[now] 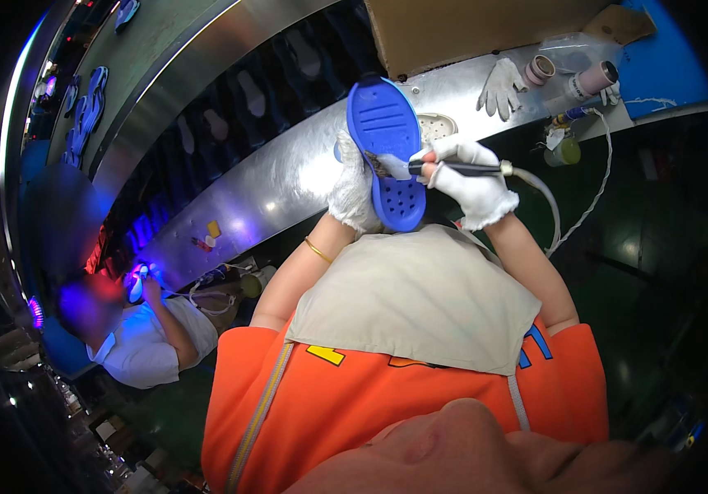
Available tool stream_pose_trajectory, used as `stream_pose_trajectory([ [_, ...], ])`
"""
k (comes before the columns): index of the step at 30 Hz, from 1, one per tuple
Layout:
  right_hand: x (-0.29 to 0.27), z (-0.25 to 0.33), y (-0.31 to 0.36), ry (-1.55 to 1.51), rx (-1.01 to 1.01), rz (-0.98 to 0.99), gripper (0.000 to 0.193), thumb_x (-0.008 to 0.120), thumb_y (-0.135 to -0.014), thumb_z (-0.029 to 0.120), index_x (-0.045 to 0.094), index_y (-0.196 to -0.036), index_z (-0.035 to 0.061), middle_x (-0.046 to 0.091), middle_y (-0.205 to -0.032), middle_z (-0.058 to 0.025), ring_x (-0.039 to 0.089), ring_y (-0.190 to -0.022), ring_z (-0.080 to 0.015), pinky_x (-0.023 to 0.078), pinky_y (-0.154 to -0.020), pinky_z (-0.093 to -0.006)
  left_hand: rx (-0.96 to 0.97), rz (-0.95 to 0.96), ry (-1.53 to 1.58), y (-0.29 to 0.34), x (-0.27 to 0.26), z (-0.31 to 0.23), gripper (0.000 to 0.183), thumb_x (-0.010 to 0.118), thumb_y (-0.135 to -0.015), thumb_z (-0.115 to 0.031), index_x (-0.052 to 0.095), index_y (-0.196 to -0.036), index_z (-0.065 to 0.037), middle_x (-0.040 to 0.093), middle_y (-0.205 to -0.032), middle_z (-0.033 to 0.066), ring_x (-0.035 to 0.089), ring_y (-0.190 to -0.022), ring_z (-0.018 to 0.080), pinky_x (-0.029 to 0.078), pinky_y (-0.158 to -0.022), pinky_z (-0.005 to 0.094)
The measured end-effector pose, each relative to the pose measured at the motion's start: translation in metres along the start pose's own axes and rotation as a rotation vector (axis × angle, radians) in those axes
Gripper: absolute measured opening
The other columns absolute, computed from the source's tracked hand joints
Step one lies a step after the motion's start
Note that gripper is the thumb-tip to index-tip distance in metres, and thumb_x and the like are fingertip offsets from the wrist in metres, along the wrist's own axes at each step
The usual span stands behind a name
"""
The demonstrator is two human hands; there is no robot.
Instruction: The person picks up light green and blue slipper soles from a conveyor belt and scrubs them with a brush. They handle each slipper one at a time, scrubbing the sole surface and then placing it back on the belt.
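Note:
A blue shoe sole (pixel 388 111) with grooves and small holes stands nearly upright above the metal bench. My left hand (pixel 352 196), in a white glove, grips it along its left edge. In my right hand (pixel 473 185), also gloved with bare fingertips showing, is a brush (pixel 461 170) with a black handle and a pale hose at its back end. The brush's whitish head and dark bristles lie across the middle of the sole and appear to touch it. Behind the sole, a cream-coloured sole (pixel 436 126) rests on the bench, partly hidden.
The metal bench (pixel 280 189) curves along a conveyor carrying shoe parts. A cardboard box (pixel 485 29), a spare white glove (pixel 500 89) and a pink cup (pixel 596 78) sit at the back right. The hose (pixel 547 193) loops down at right. A co-worker (pixel 152 333) sits at left.

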State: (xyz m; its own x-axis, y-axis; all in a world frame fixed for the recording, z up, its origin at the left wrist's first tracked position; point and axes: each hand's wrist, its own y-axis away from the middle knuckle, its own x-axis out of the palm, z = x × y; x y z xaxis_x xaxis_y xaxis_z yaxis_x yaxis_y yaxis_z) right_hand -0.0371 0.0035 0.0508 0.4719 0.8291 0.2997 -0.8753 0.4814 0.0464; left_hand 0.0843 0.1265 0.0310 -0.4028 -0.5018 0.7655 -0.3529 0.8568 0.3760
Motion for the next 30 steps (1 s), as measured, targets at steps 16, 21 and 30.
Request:
stream_pose_trajectory([
  [16, 0.031, 0.002, -0.026, 0.102, -0.186, 0.094, 0.008, 0.064, -0.078, 0.001, 0.059, -0.085, 0.0013, 0.064, -0.082, -0.0054, 0.060, -0.073, -0.0083, 0.050, -0.066, -0.0233, 0.382, 0.236, 0.190, -0.028, -0.004, -0.053, 0.113, 0.027, -0.059, -0.089, 0.043, -0.124, 0.002, 0.057, -0.113, 0.0190, 0.058, -0.096, 0.0320, 0.047, -0.088, 0.0434],
  [21, 0.036, 0.000, -0.029, -0.200, -0.007, 0.015, 0.009, 0.066, -0.078, 0.005, 0.060, -0.085, 0.0019, 0.064, -0.081, -0.0046, 0.060, -0.075, -0.0101, 0.049, -0.067, -0.0246, 0.467, 0.275, 0.183, -0.017, -0.003, -0.058, 0.110, 0.029, -0.060, -0.088, 0.044, -0.124, 0.000, 0.055, -0.113, 0.0177, 0.058, -0.094, 0.0301, 0.048, -0.086, 0.0433],
  [30, 0.024, -0.035, -0.038, 0.109, -0.169, -0.101, 0.006, 0.067, -0.078, 0.003, 0.061, -0.080, 0.0019, 0.062, -0.072, -0.0050, 0.059, -0.065, -0.0108, 0.048, -0.062, -0.0243, 0.384, 0.392, 0.296, -0.022, -0.018, -0.059, 0.104, 0.038, -0.061, -0.086, 0.044, -0.123, -0.003, 0.052, -0.111, 0.0141, 0.053, -0.098, 0.0291, 0.050, -0.082, 0.0456],
])
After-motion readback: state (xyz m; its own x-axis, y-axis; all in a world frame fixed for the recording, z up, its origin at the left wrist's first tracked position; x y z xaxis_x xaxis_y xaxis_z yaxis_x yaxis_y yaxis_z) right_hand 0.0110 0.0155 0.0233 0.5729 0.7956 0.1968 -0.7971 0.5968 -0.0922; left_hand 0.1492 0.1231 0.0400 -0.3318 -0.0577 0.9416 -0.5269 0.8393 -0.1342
